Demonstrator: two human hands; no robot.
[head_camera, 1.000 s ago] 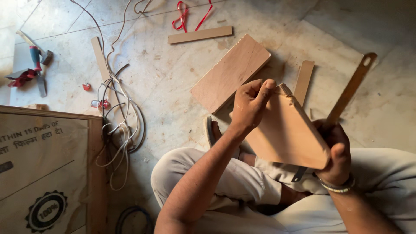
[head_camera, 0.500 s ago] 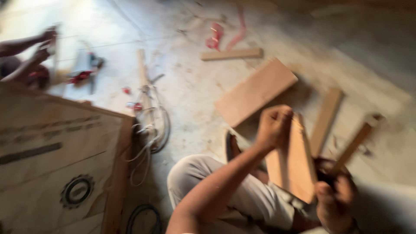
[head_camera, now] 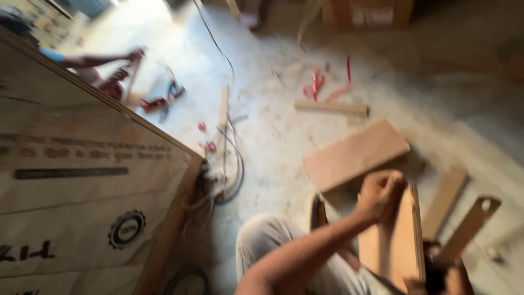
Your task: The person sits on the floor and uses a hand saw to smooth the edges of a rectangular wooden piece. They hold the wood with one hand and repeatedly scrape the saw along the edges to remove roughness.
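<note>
I sit on the floor holding a small plywood board (head_camera: 396, 246) upright over my lap, its thin edge turned toward me. My left hand (head_camera: 382, 194) grips the board's top corner with closed fingers. My right hand (head_camera: 450, 279) is at the bottom edge of the view, blurred and mostly cut off, and holds the board's lower end. A wooden strip with a hole at its tip (head_camera: 469, 225) rises right beside that hand. I cannot tell whether the hand holds it too.
A larger flat board (head_camera: 355, 155) and a short plank (head_camera: 447, 201) lie on the stone floor ahead. Farther off are a stick (head_camera: 330, 107), red ribbon (head_camera: 319, 83) and tangled cables (head_camera: 225, 176). A printed plywood sheet (head_camera: 82, 180) fills the left. Another person's hands (head_camera: 117, 68) work far left.
The board has turned from face-up to edge-on and upright. My view has swung left and up, bringing in the other person's hands. My grips are unchanged.
</note>
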